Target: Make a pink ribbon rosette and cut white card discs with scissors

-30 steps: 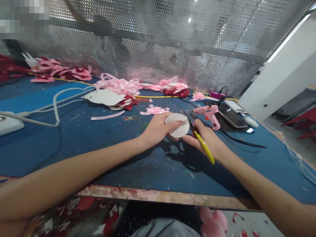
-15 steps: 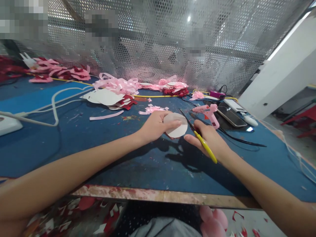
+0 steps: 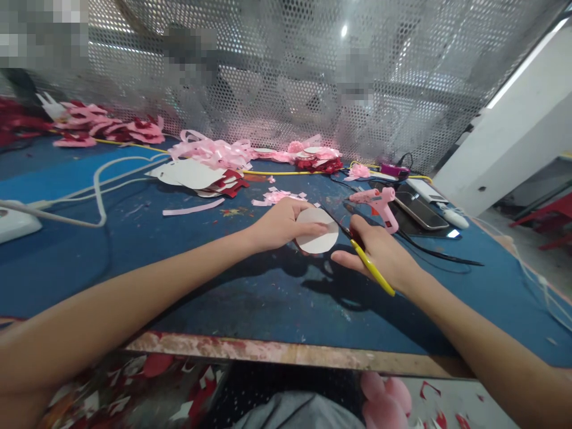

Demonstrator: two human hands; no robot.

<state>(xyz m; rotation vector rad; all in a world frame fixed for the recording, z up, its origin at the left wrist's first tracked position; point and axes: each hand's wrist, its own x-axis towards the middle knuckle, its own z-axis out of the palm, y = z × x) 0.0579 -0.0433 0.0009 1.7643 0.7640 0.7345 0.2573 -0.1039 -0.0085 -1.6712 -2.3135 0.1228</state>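
Pinched between the thumb and fingers of my left hand is a round white paper disc, its pale face turned up toward me. My right hand grips yellow-handled scissors, with the dark blades pointing up and left at the disc's right edge. Whether the blades are cutting into the paper I cannot tell. Behind the disc lies a small heap of pink ribbon pieces. A pink glue gun rests just beyond my right hand.
White and red cut card pieces are stacked at the back left, beside looped pink ribbon. A phone lies at right. A white power strip with cables sits far left. Perforated metal sheeting closes off the back.
The disc has shifted slightly down in my left hand. The scissor blades have come closer together and now overlap the disc's upper right edge.
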